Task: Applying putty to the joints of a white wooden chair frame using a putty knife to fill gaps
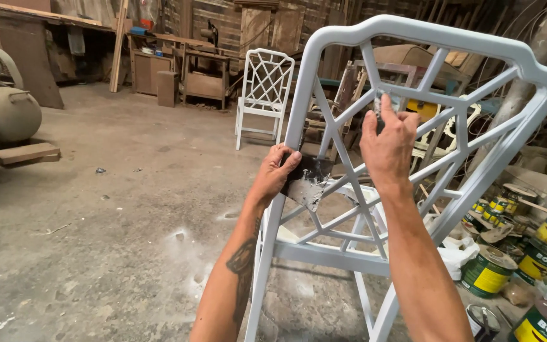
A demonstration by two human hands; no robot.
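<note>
Second white lattice-back chair (264, 95) stands at 12 o'clock on the dusty concrete floor (128, 209). Wooden workbench (201, 60) behind it, against the plank wall. Beige compressor tank (1, 114) at 9 o'clock, wooden board (25, 152) just beside it. Green-and-yellow paint cans (487, 271) clustered at 4 o'clock, white rag (457, 250) touching them.

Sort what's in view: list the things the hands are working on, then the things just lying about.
In use:
white lattice chair
dark putty-smeared plate in the left hand
small scraper in the right hand

Lying about:
second white chair
paint cans
compressor tank
wooden workbench
</note>
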